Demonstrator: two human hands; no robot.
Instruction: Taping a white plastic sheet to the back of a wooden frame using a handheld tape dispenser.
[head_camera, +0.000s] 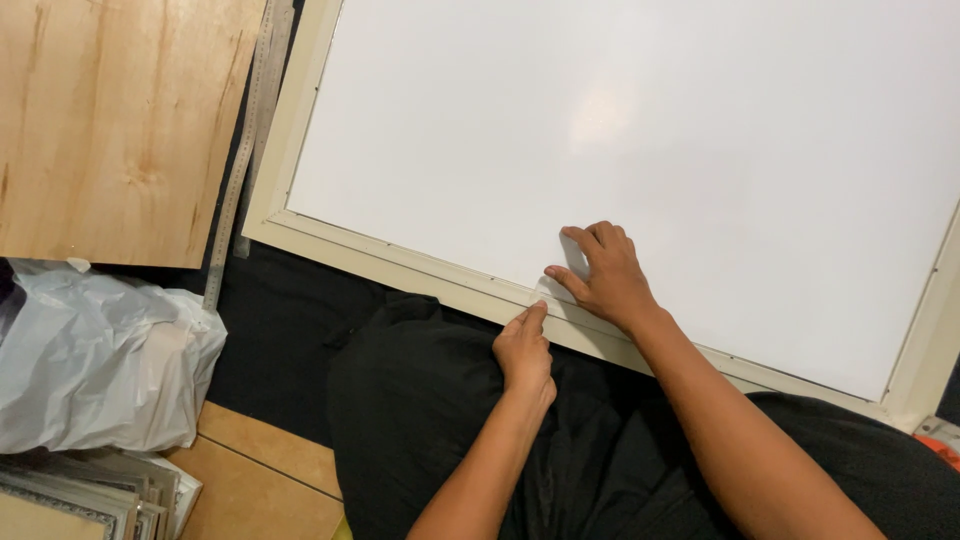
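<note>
the left hand (522, 352) lies nearest, fingers curled, forefinger pressing a pale strip of tape (552, 292) onto the cream frame (400, 262). just beyond, the right hand (605, 275) rests spread on the white board (620, 130), thumb touching the tape. farther left lie a steel ruler (238, 170) and plywood (110, 120).

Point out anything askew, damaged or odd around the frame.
Nothing looks damaged. The cream frame and its white board lie at a slant on the black cloth. A metal ruler pokes out from under the frame's corner. The left hand and right hand press a small pale strip on the lower rail.
</note>
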